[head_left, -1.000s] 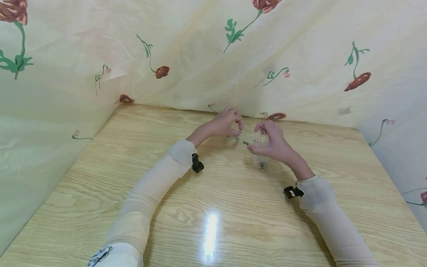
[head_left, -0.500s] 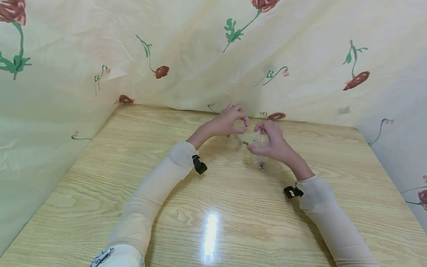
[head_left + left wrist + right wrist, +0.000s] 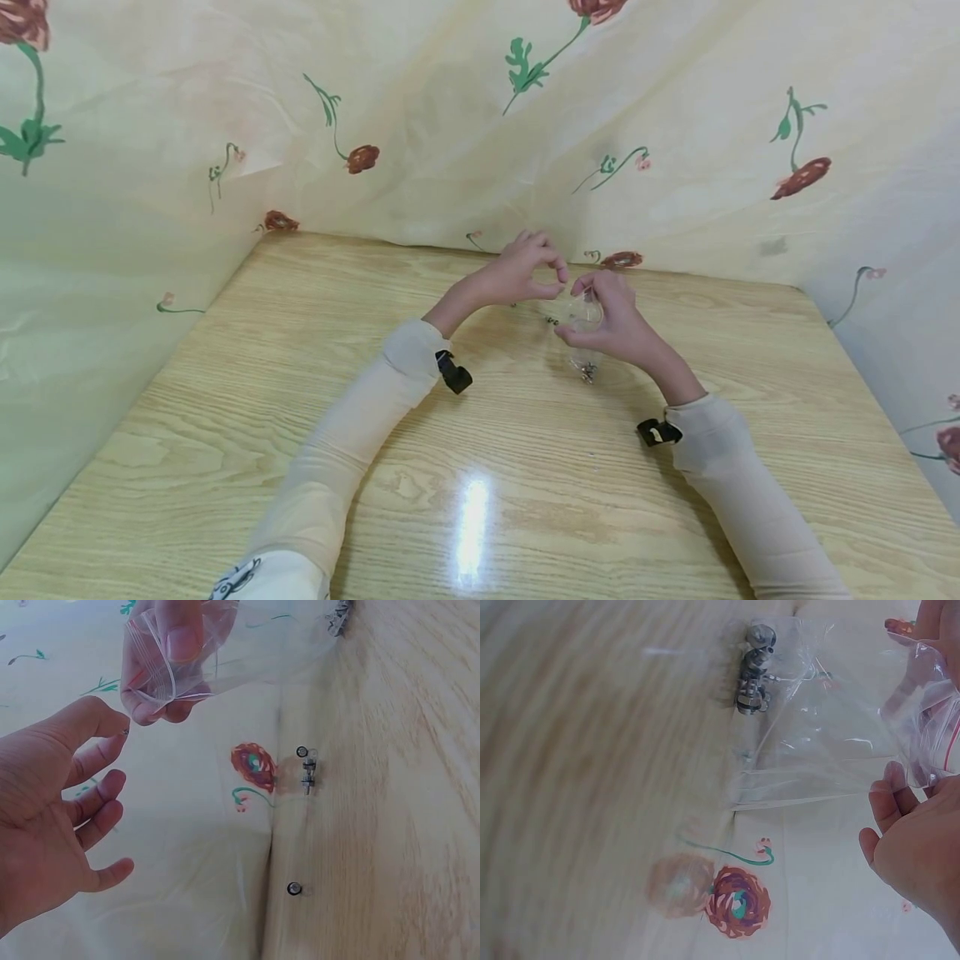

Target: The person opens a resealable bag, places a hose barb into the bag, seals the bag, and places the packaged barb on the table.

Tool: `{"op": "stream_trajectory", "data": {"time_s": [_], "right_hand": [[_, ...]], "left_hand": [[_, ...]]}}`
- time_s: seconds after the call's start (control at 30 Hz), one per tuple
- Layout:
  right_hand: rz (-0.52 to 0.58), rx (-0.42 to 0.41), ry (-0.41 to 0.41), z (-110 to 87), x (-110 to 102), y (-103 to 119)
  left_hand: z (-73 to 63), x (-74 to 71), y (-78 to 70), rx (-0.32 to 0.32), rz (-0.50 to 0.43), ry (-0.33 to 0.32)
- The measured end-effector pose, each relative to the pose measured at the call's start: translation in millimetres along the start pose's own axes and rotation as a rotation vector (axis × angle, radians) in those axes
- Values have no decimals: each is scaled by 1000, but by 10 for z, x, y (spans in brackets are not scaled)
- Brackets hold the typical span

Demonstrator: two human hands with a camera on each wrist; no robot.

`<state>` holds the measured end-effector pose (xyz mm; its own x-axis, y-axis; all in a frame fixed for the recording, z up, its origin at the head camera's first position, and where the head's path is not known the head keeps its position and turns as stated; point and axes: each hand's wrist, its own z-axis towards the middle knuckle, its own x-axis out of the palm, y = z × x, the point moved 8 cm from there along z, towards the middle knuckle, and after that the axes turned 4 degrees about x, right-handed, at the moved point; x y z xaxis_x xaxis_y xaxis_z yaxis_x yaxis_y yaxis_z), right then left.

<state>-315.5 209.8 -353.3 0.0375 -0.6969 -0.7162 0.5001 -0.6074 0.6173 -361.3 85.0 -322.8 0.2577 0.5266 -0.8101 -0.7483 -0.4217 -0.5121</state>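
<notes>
My right hand (image 3: pixel 611 321) holds a clear zip bag (image 3: pixel 817 727) near its mouth, the red zip strip showing beside the fingers. Several shiny metal parts (image 3: pixel 755 667) lie bunched in the bag's bottom corner, low over the table. Left of the mouth, my left hand (image 3: pixel 517 271) pinches a tiny metal piece (image 3: pixel 125 732) between thumb and forefinger; most of it is hidden by the fingertips. The left hand's other fingers (image 3: pixel 101 825) are loosely bent and apart. In the left wrist view, the right thumb lies on the bag's folded mouth.
On the wooden table (image 3: pixel 480 433) lie a loose small metal part with dark rings (image 3: pixel 308 772) and a small dark ring (image 3: pixel 301 751) beside it. Farther left is another ringed piece (image 3: pixel 294 889). A flowered cloth (image 3: pixel 450 125) stands as a wall behind the table.
My left hand has moved right, toward the bag's mouth, with thumb and forefinger pinched together. The right hand and the bag have stayed in place.
</notes>
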Motion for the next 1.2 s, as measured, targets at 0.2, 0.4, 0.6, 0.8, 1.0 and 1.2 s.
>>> {"op": "stream_trajectory", "data": {"time_s": [0.2, 0.4, 0.6, 0.8, 1.0, 1.2], "right_hand": [[1, 5, 14, -15, 8, 0], [4, -9, 2, 4, -2, -19], [-4, -36, -11, 21, -10, -31], [-8, -53, -5, 33, -11, -38], [-7, -77, -7, 44, -18, -37], [-24, -102, -13, 63, -29, -21]], "left_hand": [[-16, 35, -9, 18, -53, -5], [-2, 61, -24, 26, -82, -18], [16, 103, -76, 41, -76, -11], [34, 112, -166, 72, -67, -9], [76, 133, -190, 92, -66, -22], [93, 149, -213, 106, -75, -36]]}}
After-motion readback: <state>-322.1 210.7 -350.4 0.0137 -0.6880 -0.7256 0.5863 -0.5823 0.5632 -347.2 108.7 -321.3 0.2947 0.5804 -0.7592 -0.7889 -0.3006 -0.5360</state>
